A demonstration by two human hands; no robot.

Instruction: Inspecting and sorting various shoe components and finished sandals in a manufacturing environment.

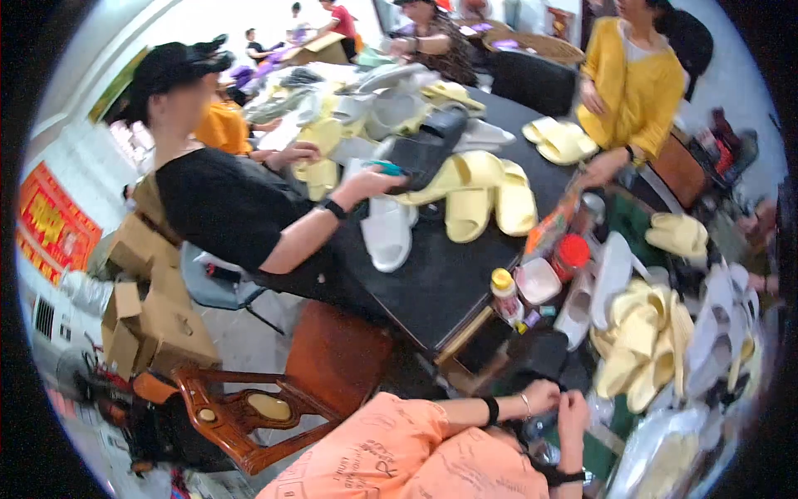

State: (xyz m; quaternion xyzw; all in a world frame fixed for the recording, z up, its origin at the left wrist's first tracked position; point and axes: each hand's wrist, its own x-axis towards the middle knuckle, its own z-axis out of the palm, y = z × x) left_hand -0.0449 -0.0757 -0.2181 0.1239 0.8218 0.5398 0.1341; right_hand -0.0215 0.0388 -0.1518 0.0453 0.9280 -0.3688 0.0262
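Observation:
My left hand [540, 398], with a bracelet and a black band on its arm, is at the lower right, its fingers pressed together. Just beside it my right hand [573, 416] is closed too, the fingertips of both nearly meeting. Whatever is between them is too small or blurred to make out. A dark object [544, 358] lies right beyond my hands, its kind unclear. To their right is a heap of pale yellow slippers [644, 341], with grey slippers [711, 333] beside it. Clear plastic wrapping [657, 453] lies near my right arm.
A black table [432, 291] carries piled slippers. A person in black [233, 200] handles a dark slipper [428, 150] there; a person in yellow [628, 83] stands opposite. A red-lidded jar [571, 254], a bottle [503, 291] and a wooden chair [332, 358] are close by.

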